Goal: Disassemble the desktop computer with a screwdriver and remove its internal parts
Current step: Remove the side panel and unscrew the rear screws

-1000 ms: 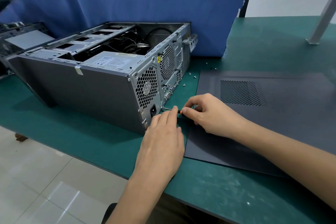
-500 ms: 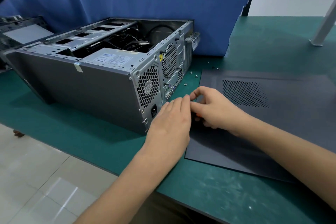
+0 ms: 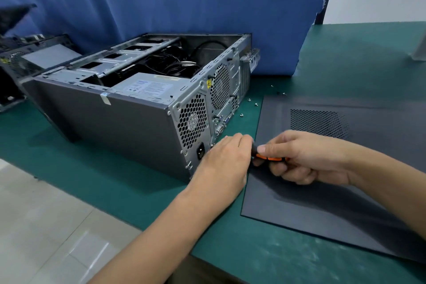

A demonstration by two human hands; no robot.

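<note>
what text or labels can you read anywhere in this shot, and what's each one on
No text is legible.
White label on the power supply: printed lines, too blurred to read.
Yellow sticker by the rear fan grille: dark warning symbol, no readable words.
Screwdriver: no marking shows.

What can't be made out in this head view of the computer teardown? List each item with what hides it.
Head view:
- Screwdriver tip and its screw: hidden behind the left hand.
- Left hand's grip: its own back hides the fingers.
- Label text: too small to read.
- Second case: cut off by the left edge.
- Loose screws: too small to tell the type.
</note>
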